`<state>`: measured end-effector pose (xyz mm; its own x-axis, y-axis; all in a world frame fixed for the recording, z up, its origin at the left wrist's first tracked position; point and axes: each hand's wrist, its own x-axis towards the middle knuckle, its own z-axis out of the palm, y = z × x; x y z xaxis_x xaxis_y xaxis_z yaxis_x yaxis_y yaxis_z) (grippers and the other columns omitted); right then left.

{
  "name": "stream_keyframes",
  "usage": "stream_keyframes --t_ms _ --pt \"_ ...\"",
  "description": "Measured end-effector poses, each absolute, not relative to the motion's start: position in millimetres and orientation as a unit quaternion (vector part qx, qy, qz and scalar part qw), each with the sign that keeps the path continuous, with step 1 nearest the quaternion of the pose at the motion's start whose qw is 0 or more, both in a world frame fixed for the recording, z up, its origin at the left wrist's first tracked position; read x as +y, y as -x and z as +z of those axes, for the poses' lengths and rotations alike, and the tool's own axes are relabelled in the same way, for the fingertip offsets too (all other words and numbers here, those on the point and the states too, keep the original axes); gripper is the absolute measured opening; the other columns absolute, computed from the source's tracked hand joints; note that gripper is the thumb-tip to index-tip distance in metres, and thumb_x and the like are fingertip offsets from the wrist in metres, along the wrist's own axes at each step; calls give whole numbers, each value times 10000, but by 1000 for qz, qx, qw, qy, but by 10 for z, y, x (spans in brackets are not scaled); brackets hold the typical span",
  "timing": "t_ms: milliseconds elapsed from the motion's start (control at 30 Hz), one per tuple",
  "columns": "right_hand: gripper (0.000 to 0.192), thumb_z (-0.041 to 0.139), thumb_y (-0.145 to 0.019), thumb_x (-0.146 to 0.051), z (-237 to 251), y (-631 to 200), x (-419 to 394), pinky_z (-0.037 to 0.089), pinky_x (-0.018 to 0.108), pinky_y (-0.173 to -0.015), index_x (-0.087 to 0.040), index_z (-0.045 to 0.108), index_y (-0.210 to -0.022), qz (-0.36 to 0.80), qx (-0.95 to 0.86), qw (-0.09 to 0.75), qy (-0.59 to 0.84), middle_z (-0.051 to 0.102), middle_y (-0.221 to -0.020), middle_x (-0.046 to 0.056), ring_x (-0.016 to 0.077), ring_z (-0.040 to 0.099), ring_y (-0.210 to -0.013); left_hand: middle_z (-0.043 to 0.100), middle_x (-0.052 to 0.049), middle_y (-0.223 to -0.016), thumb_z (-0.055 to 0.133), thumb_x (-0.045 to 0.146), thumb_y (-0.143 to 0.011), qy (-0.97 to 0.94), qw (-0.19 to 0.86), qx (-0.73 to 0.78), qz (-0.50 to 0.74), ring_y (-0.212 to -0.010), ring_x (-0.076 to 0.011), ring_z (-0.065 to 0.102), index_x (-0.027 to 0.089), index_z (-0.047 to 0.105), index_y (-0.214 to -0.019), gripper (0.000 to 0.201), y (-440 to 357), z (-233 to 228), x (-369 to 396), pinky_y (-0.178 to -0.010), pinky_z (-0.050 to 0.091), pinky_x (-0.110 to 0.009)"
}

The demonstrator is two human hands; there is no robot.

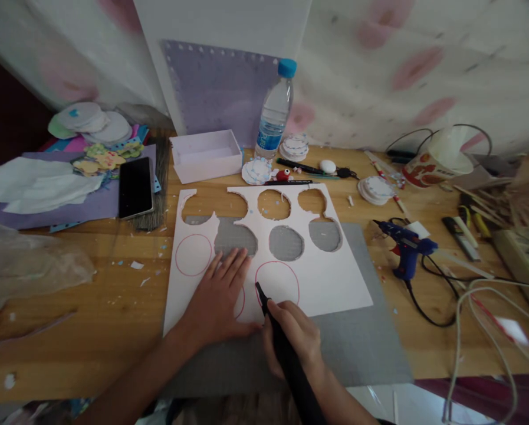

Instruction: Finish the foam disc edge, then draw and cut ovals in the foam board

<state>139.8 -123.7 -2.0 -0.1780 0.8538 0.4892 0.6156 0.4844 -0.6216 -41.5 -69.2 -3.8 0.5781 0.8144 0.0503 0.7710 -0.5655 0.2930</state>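
A white foam sheet (335, 283) lies on a grey mat (357, 342), with several round holes cut through its far part and red circles drawn on the near part. My left hand (220, 295) presses flat on the sheet, fingers spread, partly covering one red circle. Gripped in my right hand (299, 336) is a thick black pen-shaped tool (286, 354); its exact kind cannot be made out. The tool's narrow tip touches or hovers just over the left edge of the red circle (298, 283) right of my left hand.
Behind the sheet stand a white box (206, 156) and a water bottle (273, 112). A phone (135, 188) and paper pieces lie left. To the right are a blue glue gun (406, 245), white discs (375, 190), a tissue tub (439, 159) and loose cables (459, 307).
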Motion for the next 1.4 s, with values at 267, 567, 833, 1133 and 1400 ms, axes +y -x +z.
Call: stream_keyframes --t_ms 267,567,833,1133,1400 --pt "348 507 -796 -44 -30 -1391 -1274 484 250 -514 -164 550 -1120 139 -764 402 486 556 -694 33 157 547 -602 314 -189 -1535 581 687 -691 -880 121 449 95 -1412 -350 290 43 338 -1458 1030 412 -35 -682 -1180 135 -510" --pt "343 503 -807 -22 -32 -1425 -1349 484 254 -521 -165 537 -1117 151 -759 413 480 558 -699 32 152 539 -604 296 -186 -1542 513 796 -675 -878 124 455 84 -1416 -349 283 39 345 -1454 1100 415 -38 -680 -1176 124 -501" --pt "375 483 -820 -28 -74 -1533 -1459 534 265 -568 -167 548 -1162 155 -772 399 471 627 -741 52 169 623 -654 305 -196 -1537 545 780 -671 -882 115 449 84 -1416 -350 283 35 342 -1453 1099 421 -46 -676 -1177 127 -509" --pt "358 525 -849 -62 -126 -1645 -1515 509 229 -560 -176 546 -1188 151 -793 390 442 632 -740 34 144 610 -642 290 -205 -1540 554 782 -656 -887 114 443 66 -1423 -369 261 36 334 -1455 1115 416 -32 -680 -1179 123 -524" --pt "273 520 -823 -83 363 -2101 -1374 454 216 -497 -209 551 -1063 200 -778 391 450 596 -733 7 123 575 -559 246 -196 -1559 566 744 -679 -908 110 402 39 -1443 -332 228 49 259 -1481 1105 620 14 -512 -1184 91 -494"
